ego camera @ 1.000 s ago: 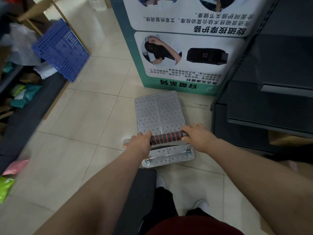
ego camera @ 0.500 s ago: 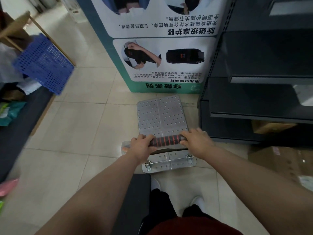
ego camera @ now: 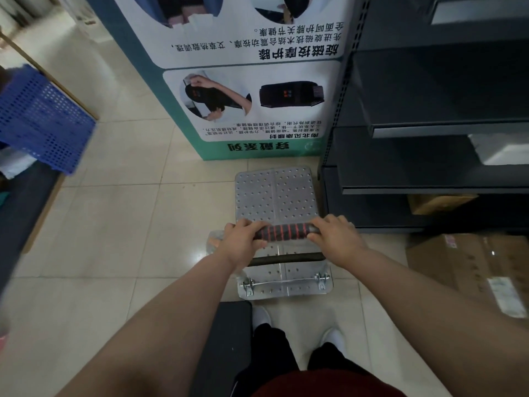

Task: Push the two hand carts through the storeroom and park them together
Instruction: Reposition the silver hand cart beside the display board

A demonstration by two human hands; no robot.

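Observation:
A small hand cart with a perforated silver deck (ego camera: pixel 276 193) stands on the tiled floor in front of me. Its handle (ego camera: pixel 286 232) has a black grip with red rings. My left hand (ego camera: pixel 243 242) is closed around the left end of the grip, my right hand (ego camera: pixel 335 239) around the right end. The deck's front edge is close to a printed display box (ego camera: pixel 243 81), and its right side runs along a dark shelf unit (ego camera: pixel 429 156). A dark flat slab (ego camera: pixel 226 339) by my left leg may be another cart; I cannot tell.
A blue perforated crate (ego camera: pixel 37 118) leans at the left over a low dark shelf (ego camera: pixel 20 213). A taped cardboard box (ego camera: pixel 472 267) sits on the floor at the right. Open tiled floor (ego camera: pixel 114 224) lies left of the cart.
The view has swung left to right, and the cart has rolled forward and rightward, closer to the display box and the dark shelf unit. Both hands have stayed on the handle.

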